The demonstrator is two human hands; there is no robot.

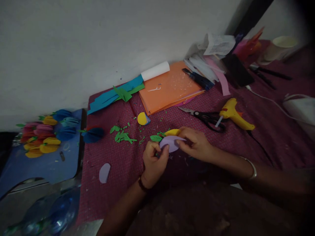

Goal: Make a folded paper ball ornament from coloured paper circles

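Between my hands is a lilac paper piece [169, 143], rounded and partly folded. My left hand [155, 159] pinches its left side between thumb and fingers, while my right hand [195, 143] grips its right tip. Just behind it, a yellow paper piece [172, 132] shows near my right fingers, and green paper leaves [156, 137] stick out by my left fingertips; whether these join the lilac piece I cannot tell. Green paper scraps [123, 136] are scattered to the left. A small stack of folded paper circles, yellow on top [142, 118], lies beyond my hands. Another folded lilac piece [104, 173] rests at the left.
Scissors [204, 118] and a yellow glue gun [233, 114] with a cord lie right of centre. Orange sheets [169, 88] carry a cutter [198, 78]. Finished paper balls [44, 137] sit on a blue board [49, 168] at left. A phone [237, 70] and cup [280, 49] stand far right.
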